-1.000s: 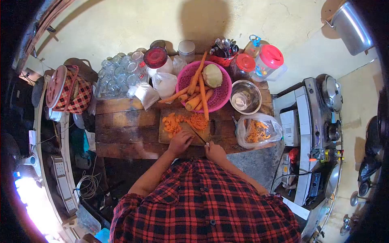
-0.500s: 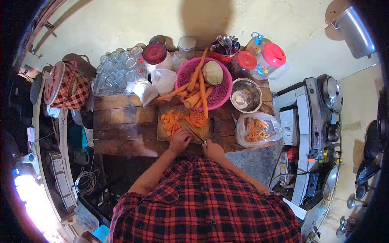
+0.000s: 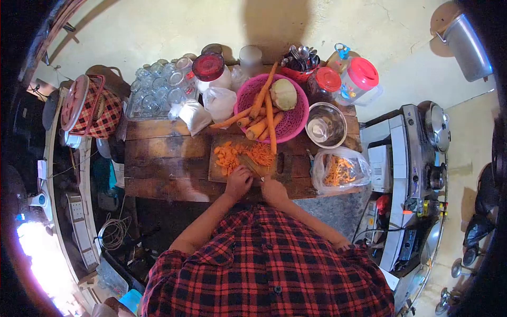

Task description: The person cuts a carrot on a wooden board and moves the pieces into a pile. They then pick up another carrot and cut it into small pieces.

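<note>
The hands have drawn closer together since a moment ago, and the knife (image 3: 262, 179), plainly slanted between them before, now shows only a glint. The right hand (image 3: 274, 191) is clenched round its handle at the near edge of the cutting board (image 3: 215, 170). The left hand (image 3: 238, 182) curls down onto the board; whether it grips anything I cannot tell. Chopped carrot (image 3: 228, 156) lies just beyond it, with the pink basket (image 3: 299, 122) of whole carrots (image 3: 270, 120) behind.
</note>
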Available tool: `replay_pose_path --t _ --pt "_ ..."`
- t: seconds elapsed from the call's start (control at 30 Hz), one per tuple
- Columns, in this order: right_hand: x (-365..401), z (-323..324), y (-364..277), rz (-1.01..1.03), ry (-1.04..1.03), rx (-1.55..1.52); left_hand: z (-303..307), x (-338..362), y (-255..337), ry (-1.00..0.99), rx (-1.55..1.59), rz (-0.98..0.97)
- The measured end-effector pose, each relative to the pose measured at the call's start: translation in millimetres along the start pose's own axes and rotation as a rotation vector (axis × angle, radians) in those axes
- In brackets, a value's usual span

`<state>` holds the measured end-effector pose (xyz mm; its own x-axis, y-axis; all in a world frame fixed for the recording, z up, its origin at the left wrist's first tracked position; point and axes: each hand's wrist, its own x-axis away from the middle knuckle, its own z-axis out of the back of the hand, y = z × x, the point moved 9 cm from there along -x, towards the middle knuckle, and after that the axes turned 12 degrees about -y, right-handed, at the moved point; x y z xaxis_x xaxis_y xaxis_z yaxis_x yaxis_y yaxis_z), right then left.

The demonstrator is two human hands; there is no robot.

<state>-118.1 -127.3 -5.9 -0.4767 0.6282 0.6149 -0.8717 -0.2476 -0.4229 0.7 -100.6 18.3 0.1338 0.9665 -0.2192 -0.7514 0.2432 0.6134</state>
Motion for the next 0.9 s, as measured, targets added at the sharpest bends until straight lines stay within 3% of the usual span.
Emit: replay_pose_path --t 0.2,0.33,0.53,0.8,0.9 --pt "19.7 -6.0 10.4 -0.039 -0.064 -0.021 2.3 -1.0 2.8 0.007 -0.035 0.014" --pt "0.9 -21.2 9.4 -0.042 0.000 -0.027 -1.0 -1.7 -2.2 -0.007 0.046 0.037" --pt "10.6 0.8 -6.1 0.115 0.067 0.026 1.5 -4.2 -0.8 -0.015 0.013 0.032" --pt "-0.3 -17.9 1.4 -0.044 0.047 -0.035 2.9 -0.7 0.0 0.030 -0.024 0.049" --pt "-6.9 -6.9 -10.6 0.012 0.071 -0.013 0.6 -0.7 -1.5 0.004 0.016 0.051"
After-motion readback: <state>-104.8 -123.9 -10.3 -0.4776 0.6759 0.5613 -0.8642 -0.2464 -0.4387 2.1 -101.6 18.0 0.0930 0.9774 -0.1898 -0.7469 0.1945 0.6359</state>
